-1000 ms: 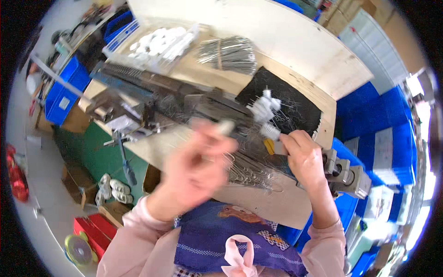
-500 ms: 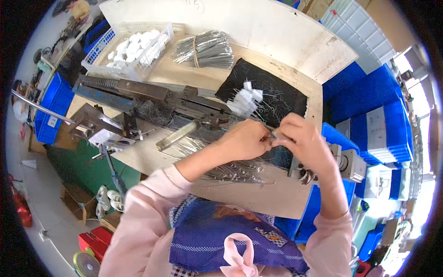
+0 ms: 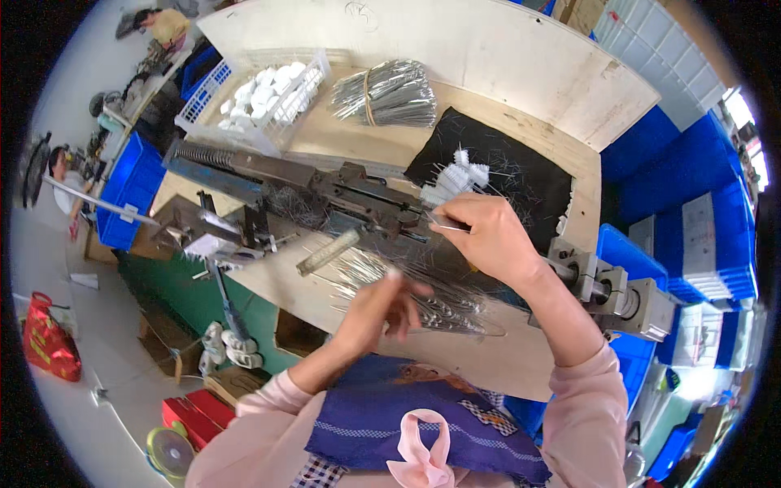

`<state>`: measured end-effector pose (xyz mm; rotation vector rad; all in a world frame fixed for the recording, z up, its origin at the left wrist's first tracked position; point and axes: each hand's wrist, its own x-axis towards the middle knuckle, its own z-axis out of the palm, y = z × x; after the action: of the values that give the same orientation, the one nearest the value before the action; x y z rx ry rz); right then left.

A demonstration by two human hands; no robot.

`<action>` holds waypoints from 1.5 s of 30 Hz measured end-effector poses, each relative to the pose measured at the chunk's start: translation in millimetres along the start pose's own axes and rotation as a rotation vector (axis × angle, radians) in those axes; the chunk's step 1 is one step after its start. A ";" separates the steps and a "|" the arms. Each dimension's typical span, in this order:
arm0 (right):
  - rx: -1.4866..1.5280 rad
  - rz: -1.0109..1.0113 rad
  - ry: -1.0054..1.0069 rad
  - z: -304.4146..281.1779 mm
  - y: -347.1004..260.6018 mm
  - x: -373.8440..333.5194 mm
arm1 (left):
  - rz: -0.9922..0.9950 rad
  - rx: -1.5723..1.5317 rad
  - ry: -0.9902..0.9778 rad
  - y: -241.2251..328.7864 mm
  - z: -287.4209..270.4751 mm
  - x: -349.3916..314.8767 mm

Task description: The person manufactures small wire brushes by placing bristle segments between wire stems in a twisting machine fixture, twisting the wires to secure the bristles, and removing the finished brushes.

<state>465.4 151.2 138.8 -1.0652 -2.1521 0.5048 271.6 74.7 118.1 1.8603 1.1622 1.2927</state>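
Right hand (image 3: 488, 240) is over the dark metal machine (image 3: 325, 191) that runs across the worktop (image 3: 521, 358). Its fingers are pinched on a thin metal wire pin (image 3: 446, 224), tip pointing left toward the machine's centre block. The pin is in the air just above the machine, right beside the black mat (image 3: 521, 175).

Left hand (image 3: 382, 305) is lower and nearer the body, hovering over the loose pile of wire pins (image 3: 423, 297) on the worktop's front edge. Fingers are spread and half curled, released; I see nothing gripped. The hand is slightly blurred, so contact with the pile can't be confirmed.

Around it:
- small white plastic pieces (image 3: 460, 175) clustered on the mat's left edge, with stray wires scattered over the mat
- tied bundle of wire pins (image 3: 386, 93) at the back of the worktop, well apart from both hands
- white mesh basket (image 3: 213, 98) of white parts at back left, next to the machine's spring end
- grey flat bar (image 3: 328, 252) lying tilted in front of the machine, left of the loose pile
- blue crates (image 3: 691, 179) stacked on the right, another blue crate (image 3: 130, 191) on the left

Pink sleeves, with a blue apron (image 3: 407, 423) across the lap.
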 end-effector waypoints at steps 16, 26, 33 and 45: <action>-0.207 -0.033 0.017 14.6 -40.8 -55.6 | -0.396 -0.216 -0.205 -82.4 -55.3 -24.6; -0.375 0.473 0.038 37.4 34.4 -85.9 | -0.895 -0.670 0.404 -108.3 -106.3 -20.5; -0.007 0.514 -0.080 -33.4 -51.9 -106.5 | -0.373 -0.710 0.071 -17.0 -22.2 -18.3; -0.339 0.373 0.345 -78.6 -47.3 -71.7 | -0.715 -0.935 -0.092 -9.0 73.6 21.4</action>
<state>527.2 69.0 193.2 -1.6271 -1.7744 0.1020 340.6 98.9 93.4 0.7147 0.8162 1.0253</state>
